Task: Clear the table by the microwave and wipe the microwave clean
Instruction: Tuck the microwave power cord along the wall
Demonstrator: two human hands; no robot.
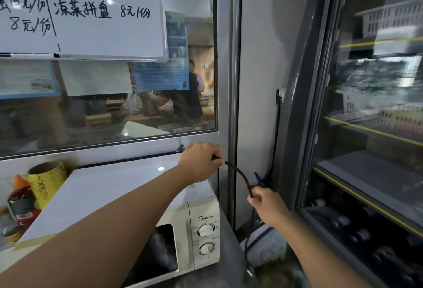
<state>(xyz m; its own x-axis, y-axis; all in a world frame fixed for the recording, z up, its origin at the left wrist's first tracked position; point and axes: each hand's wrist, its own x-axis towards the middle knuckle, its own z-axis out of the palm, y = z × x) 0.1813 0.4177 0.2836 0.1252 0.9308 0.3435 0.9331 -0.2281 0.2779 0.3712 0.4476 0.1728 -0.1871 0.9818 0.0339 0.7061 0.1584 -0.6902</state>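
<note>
A white microwave with two knobs on its front stands on a steel table under a window. My left hand reaches over the microwave's back right corner and grips a black power cord. The cord arcs to the right and down into my right hand, which pinches it beside the grey wall. A knotted bundle of the same cord hangs just above my right hand.
A yellow roll and a red sauce bottle stand left of the microwave. A wall socket with a plugged cable sits above. A glass-door fridge fills the right. A whiteboard hangs on the window.
</note>
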